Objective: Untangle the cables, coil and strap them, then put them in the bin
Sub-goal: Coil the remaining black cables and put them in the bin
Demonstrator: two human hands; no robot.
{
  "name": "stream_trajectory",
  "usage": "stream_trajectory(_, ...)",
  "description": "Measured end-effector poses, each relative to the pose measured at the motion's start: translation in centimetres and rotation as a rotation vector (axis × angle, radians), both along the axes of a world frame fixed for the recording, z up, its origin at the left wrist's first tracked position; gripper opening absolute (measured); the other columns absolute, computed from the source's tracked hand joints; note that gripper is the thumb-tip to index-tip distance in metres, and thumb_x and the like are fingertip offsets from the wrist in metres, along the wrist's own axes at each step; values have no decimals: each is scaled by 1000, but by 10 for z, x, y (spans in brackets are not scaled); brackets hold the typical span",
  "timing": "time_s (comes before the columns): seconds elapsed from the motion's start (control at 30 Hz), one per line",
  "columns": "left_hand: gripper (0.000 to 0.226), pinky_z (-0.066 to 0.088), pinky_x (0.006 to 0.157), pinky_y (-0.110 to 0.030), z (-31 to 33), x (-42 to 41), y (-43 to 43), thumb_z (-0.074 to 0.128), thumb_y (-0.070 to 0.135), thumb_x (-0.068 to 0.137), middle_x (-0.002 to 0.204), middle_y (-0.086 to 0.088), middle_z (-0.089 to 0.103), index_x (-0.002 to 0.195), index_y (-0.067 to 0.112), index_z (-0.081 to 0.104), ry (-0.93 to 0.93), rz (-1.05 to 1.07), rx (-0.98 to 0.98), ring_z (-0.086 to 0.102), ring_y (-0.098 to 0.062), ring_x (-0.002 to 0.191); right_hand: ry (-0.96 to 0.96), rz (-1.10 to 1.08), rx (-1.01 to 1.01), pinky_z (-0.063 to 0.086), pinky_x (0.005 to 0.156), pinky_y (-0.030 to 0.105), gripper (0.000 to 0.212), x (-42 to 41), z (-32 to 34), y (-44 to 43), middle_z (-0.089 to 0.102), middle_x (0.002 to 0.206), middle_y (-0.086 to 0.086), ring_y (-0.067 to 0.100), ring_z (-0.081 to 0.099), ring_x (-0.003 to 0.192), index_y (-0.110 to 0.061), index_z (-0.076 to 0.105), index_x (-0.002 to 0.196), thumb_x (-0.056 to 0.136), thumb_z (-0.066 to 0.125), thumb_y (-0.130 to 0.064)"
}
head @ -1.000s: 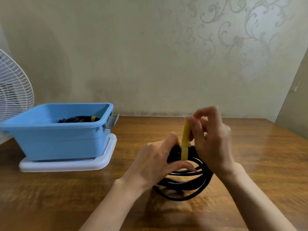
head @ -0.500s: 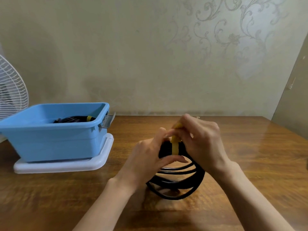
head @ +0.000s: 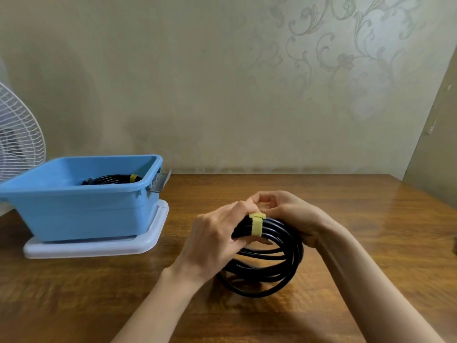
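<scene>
While the yellow strap point(head: 256, 225) goes on: the left hand point(head: 212, 243) has its fingers curled round the top of the black cable coil point(head: 279, 268), clamping the loops together right beside the strap.
right hand point(head: 291, 216): tucked in on the other side of the strap with fingers curled. It looks like it's pinching the strap's loose end at the top of the bundle, though the fingertips are partly hidden.
coil: standing on edge under both hands, bottom resting on the bench point(head: 371, 243). The lower loops fan out a bit below the left hand's wrist.
strap: wrapped once over the bundle between the two hands, with a little tab folded at the top.
bin point(head: 81, 214): blue, well off to the left of the left hand and a bit farther away, sitting on a white lid point(head: 99, 248). One strapped coil point(head: 111, 179) is already in it.
fan point(head: 17, 134): white grille past the bin, on the far left.
step, I reckon: cinching and closing the strap, so this cable is nearly ready to be put in the bin.
doing it well: I'd squeeze the loops tight with the left hand, pull the tail snug before pressing it flat on itself, and gather those splayed lower loops so nothing slips out.
risk: a loose wrap and the coil probably sags open when lifted.
</scene>
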State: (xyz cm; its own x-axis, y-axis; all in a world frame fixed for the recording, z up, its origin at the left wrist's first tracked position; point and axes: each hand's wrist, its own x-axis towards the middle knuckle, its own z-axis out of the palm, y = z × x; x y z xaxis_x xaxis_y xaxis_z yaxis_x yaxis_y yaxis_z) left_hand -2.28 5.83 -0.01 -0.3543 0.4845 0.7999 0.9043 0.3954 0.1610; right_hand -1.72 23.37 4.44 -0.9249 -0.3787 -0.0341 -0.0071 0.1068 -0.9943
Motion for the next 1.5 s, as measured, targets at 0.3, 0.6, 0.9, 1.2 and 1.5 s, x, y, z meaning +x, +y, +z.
stream_trajectory(0.3, 43, 49, 68, -17, 14, -9, -8, 69, 46, 68, 78, 9, 68, 91, 12, 59, -622, -72, 311, 64, -2, 76, 279, -115, -14, 51, 56, 26, 46, 1, -2, -7, 69, 75, 12, 22, 64, 61, -1, 61, 101, 86, 55, -45)
stream_trajectory(0.6, 48, 35, 49, -9, 20, -9, -15, 75, 30, 66, 68, 15, 64, 110, 15, 62, -1096, -153, 433, 50, 5, 52, 511, -16, 75, 43, 56, 12, 31, -3, -7, -6, 69, 76, 4, 1, 59, 59, -4, 59, 102, 75, 70, -17)
stream_trajectory(0.9, 39, 34, 45, -14, 28, -14, -24, 75, 20, 64, 72, -1, 61, 100, 9, 64, -1234, -334, 860, 41, -6, 48, 674, -305, 244, 54, 83, 25, 43, -11, -20, -13, 68, 109, -12, 2, 65, 99, -33, 58, 120, 78, 68, -40)
stream_trajectory(1.2, 15, 51, 50, -18, 112, -33, -139, 56, 17, 92, 90, -5, 70, 106, 15, 61, -1078, 72, 690, 63, -7, 52, 454, -329, 26, 39, 45, 13, 26, -59, 54, -127, 56, 63, -4, 1, 50, 44, -22, 65, 117, 92, 63, -18)
stream_trajectory(1.5, 19, 43, 60, -27, 109, -124, -264, 41, 12, 101, 90, -13, 52, 85, 9, 52, -929, 764, 424, 48, -23, 71, -79, -55, 242, 51, 89, 40, 38, -153, 63, -270, 54, 113, 15, 26, 52, 88, -7, 46, 134, 96, 51, -13)
